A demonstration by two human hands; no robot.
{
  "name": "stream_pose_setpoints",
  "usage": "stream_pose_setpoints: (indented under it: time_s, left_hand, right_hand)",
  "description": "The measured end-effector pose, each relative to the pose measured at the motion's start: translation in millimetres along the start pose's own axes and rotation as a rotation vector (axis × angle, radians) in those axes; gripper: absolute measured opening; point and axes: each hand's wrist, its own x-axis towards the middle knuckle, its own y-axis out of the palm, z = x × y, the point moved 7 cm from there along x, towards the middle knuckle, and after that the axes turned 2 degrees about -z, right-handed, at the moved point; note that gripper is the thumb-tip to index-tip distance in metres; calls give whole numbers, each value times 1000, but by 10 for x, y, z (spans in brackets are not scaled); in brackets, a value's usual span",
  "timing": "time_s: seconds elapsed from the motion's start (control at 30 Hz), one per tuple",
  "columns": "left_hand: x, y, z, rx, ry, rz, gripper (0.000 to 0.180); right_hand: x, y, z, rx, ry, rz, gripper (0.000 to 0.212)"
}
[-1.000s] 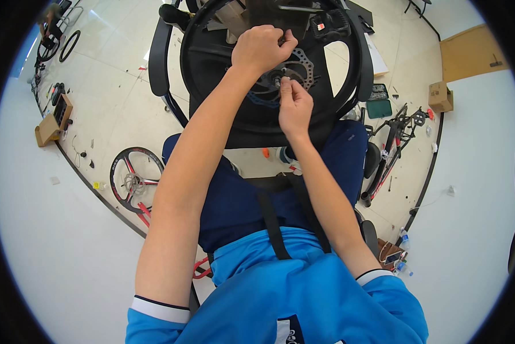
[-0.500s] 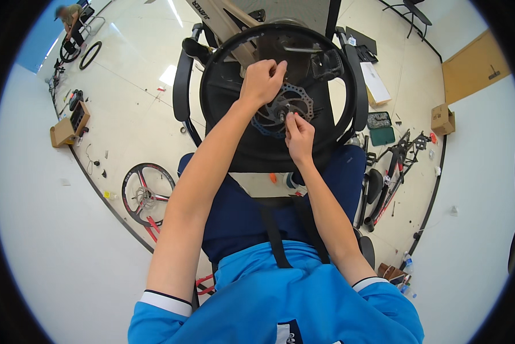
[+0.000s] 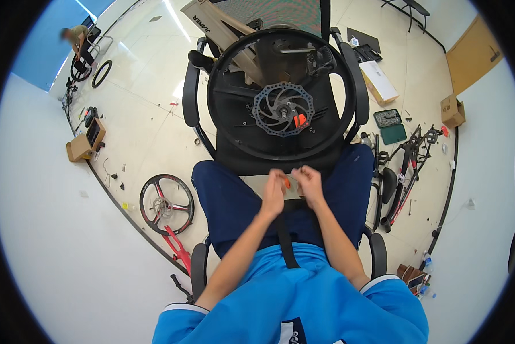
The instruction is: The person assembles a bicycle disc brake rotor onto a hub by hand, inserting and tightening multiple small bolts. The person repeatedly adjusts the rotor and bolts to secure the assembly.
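Head view, only one there is. From where I'm standing: both hands in over the lap, just short of the seat edge of the black chair. Left hand: fingers curled, thumb drawn in. Right hand: fingertips bunched as if pinching. Can't tell if either grips anything; blurred, too small. Orange bit shows between them, could be held or on the floor behind.

Main item, the black rim, lies flat on the seat, just beyond the fingertips. Brake rotor sits inside it, straight ahead of the fingers, hub axle pointing up at its middle. Red-orange piece rests on the rotor's near right side, ahead of the right fingers. Loose small bits just past that.

Handling, my view: fingers are above the gap between the thighs, so a dropped part goes to the floor. Better to do fiddly work over the seat. Keep bits off the rotor face, grip small parts by their edges, steady the rim with one hand.
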Motion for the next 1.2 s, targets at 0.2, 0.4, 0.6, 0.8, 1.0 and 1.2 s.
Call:
stream_pose_setpoints:
  time_s: [0.2, 0.4, 0.6, 0.8, 1.0, 1.2]
  left_hand:
    - [-199, -117, 540, 18, -324, -75, 29]
    - [-291, -150, 654, -246, -602, -144, 33]
    - [-371, -357, 1155, -518, -600, 9, 29]
    - [-453, -109, 765, -435, -682, -74, 32]
    - [-463, -305, 901, -345, -629, -100, 28]
    - [-396, -166, 635, -278, -577, -148, 28]
  right_hand:
    - [-148, 179, -232, -385, -120, 216, 14]
    - [-190, 219, -229, -635, -306, 249, 21]
    - [-365, 368, -254, -670, -335, 388, 26]
    - [-207, 199, -367, -790, -326, 318, 25]
    - [-260, 322, -309, -798, -345, 320, 32]
    - [-168, 264, -240, -687, -281, 295, 25]
